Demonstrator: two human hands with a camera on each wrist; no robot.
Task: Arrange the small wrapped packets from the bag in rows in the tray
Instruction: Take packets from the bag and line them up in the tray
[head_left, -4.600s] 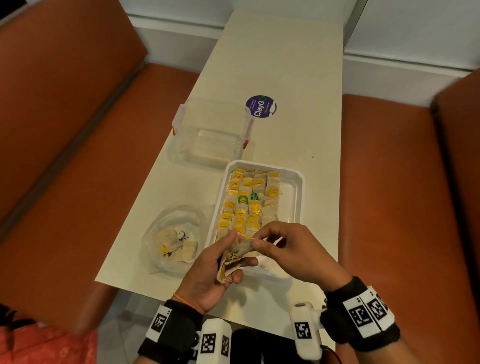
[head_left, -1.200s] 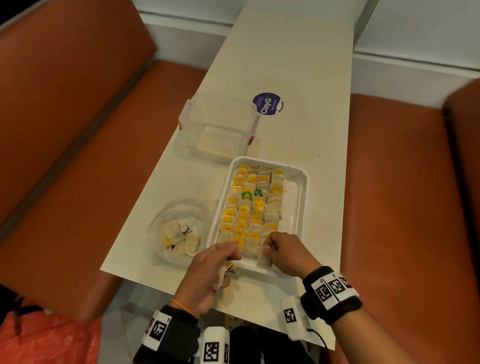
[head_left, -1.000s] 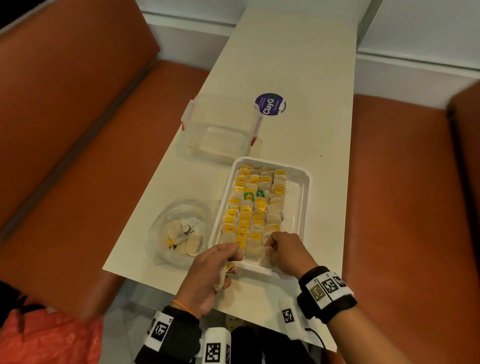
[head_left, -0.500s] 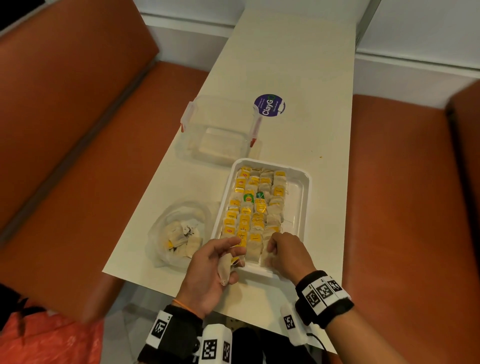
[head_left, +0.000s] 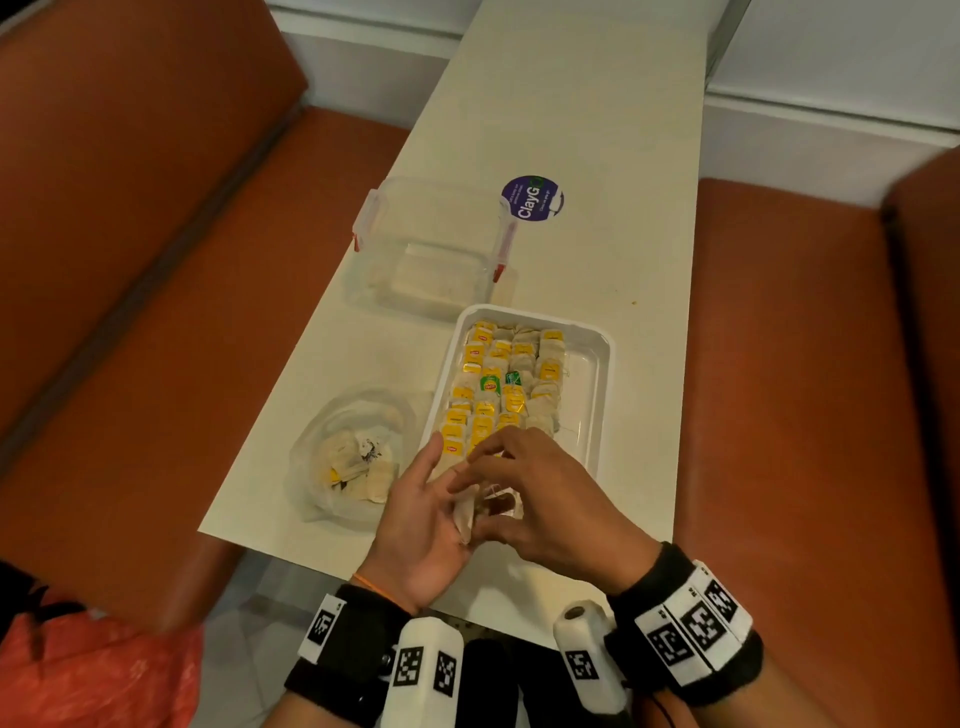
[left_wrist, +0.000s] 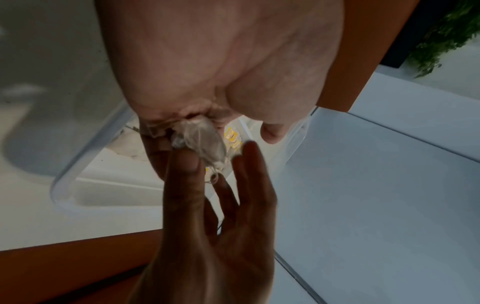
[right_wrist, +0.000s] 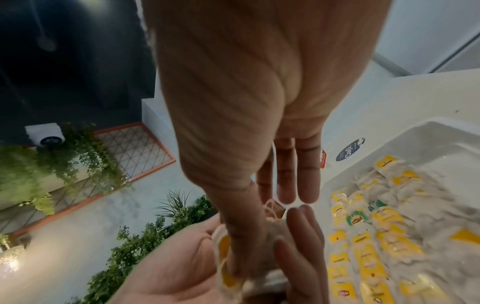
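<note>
Head view: both hands meet over the near end of the white tray (head_left: 597, 395), hiding its nearest rows. The left hand (head_left: 421, 525) lies palm up, fingers loosely extended, cradling a packet (head_left: 467, 512); the right hand (head_left: 550, 499) pinches it from above. Left of the fingers sits the clear bag (head_left: 353, 457) with remaining packets; beyond them, an empty clear container (head_left: 431, 260) and a purple sticker (head_left: 532, 200)

Left wrist view: the packet's translucent wrap and string loop show between the fingertips

Right wrist view: rows of yellow-tagged packets (right_wrist: 376, 246) lie right of the fingers
</note>
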